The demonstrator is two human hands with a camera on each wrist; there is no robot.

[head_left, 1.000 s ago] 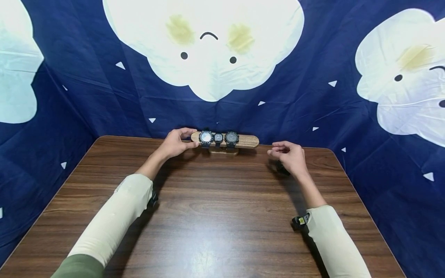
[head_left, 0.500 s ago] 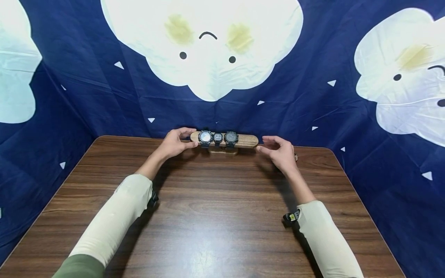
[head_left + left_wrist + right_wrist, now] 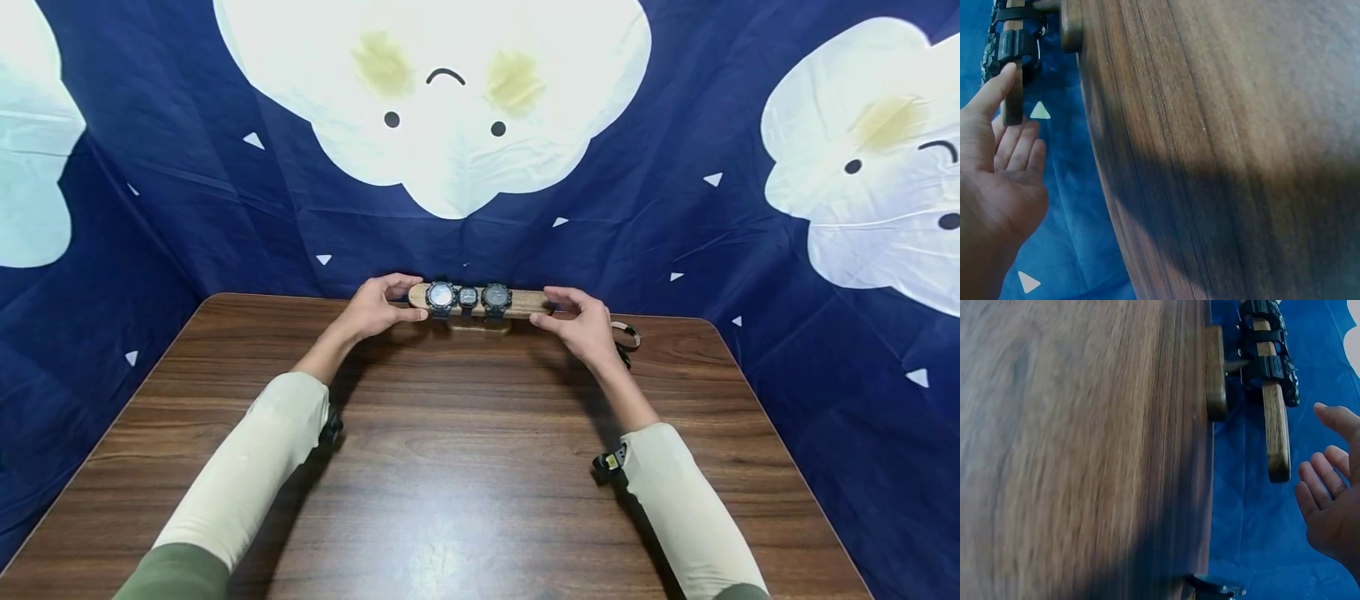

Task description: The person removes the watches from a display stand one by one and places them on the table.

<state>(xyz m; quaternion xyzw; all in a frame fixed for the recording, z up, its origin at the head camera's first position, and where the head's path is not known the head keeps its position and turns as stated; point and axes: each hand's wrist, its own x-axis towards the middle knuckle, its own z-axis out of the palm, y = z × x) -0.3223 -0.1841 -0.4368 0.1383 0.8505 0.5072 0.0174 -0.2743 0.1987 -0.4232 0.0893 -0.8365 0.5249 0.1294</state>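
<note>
A wooden watch stand point(image 3: 528, 303) stands at the table's far edge, its rounded bar raised over a small base point(image 3: 1215, 375). Three black watches are strapped round the bar: a large one point(image 3: 440, 294) at left, a smaller one point(image 3: 468, 297) in the middle and another large one point(image 3: 496, 297). My left hand point(image 3: 373, 310) grips the bar's left end, thumb on the near side and fingers behind. My right hand point(image 3: 587, 327) is at the bar's right end, thumb and fingers spread on either side. In the right wrist view a gap shows between that hand and the bar point(image 3: 1277, 437).
Beside my right hand a loose watch point(image 3: 628, 335) with a looped strap lies on the wooden table point(image 3: 450, 433). A blue cloth point(image 3: 247, 217) with white clouds hangs right behind the table's far edge and along both sides.
My right hand has moved left from beside the loose watch to the right end of the stand, its fingers spreading. The loose watch has come into sight. My left hand stays at the left end.
</note>
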